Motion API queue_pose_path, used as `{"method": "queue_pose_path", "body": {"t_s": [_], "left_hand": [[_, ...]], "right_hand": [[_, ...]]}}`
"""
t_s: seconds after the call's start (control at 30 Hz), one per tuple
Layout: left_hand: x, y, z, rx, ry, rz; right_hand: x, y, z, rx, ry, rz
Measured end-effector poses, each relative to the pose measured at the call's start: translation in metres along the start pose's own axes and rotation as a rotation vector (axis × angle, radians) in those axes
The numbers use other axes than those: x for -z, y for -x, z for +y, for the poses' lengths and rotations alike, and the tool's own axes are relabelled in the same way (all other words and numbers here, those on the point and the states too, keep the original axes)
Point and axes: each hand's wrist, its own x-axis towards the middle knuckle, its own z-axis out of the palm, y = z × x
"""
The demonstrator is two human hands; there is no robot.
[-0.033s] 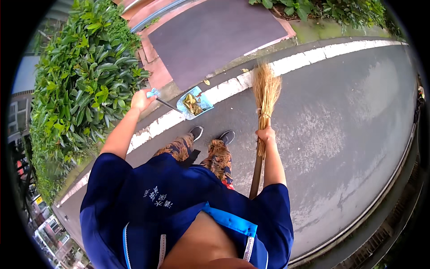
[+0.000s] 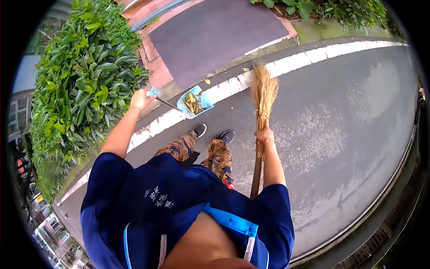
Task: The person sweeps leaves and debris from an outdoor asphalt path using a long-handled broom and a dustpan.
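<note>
My left hand (image 2: pixel 141 100) is closed round the dark handle of a light-blue dustpan (image 2: pixel 207 101), near a light-blue piece at the handle's end. Dry brown and yellow-green leaves (image 2: pixel 192 104) lie in the pan, which rests by the white kerb line. On the right, my right hand (image 2: pixel 265 135) grips a straw broom (image 2: pixel 264 89) where its bristle bundle meets the wooden stick. The bristles point away from me, reaching the white line, and the stick runs back under my forearm.
A leafy green hedge (image 2: pixel 85 89) stands close by my left arm. The white-painted kerb (image 2: pixel 233 88) crosses the grey road (image 2: pixel 322 125), with a dark paved slab (image 2: pixel 219 36) beyond it. A few loose leaves (image 2: pixel 207 81) lie along the kerb. My shoes (image 2: pixel 227 136) are just behind the dustpan.
The broom and my right hand have shifted slightly to the left. My left hand and the dustpan look the same.
</note>
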Motion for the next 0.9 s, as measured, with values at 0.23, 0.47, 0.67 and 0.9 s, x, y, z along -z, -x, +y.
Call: {"method": "queue_pose_path", "body": {"t_s": [0.23,0.47,0.67,0.9], "left_hand": [[-0.003,0.0,-0.021,0.019,-0.012,-0.02],[0.002,0.015,-0.01,0.019,0.065,-0.005],[0.002,0.021,-0.006,0.044,0.068,-0.002],[0.004,0.03,-0.008,-0.009,0.052,0.05]], "right_hand": [[-0.039,0.073,-0.017,0.109,0.267,-0.27],[-0.01,0.187,-0.01,0.119,0.317,-0.328],[0.02,0.162,0.011,0.065,0.184,-0.094],[0.038,0.02,-0.022,-0.028,0.085,0.145]]}}
